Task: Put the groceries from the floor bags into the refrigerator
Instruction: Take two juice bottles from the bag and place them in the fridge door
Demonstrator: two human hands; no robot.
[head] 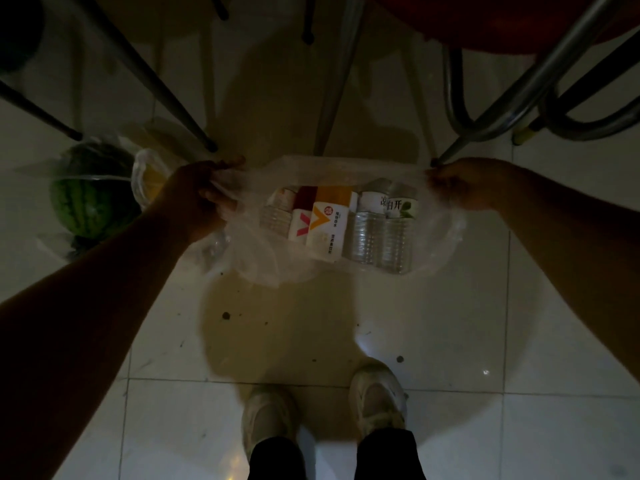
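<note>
Head view: the left hand [199,195] and right hand [460,187] each pinch a side of a clear plastic bag [433,244], stretched over the tiled floor [450,323], holding perhaps 5 drink bottles [363,226]. A watermelon [85,202] sits bagged just left.

The bag [263,258] is thin, clear, crinkled plastic film. The water bottles [381,237] inside are ribbed transparent plastic with paper-like labels. The floor [450,341] is glossy, smooth pale tile, speckled with dirt. The chair legs [491,109] are shiny bare metal tubing.
</note>
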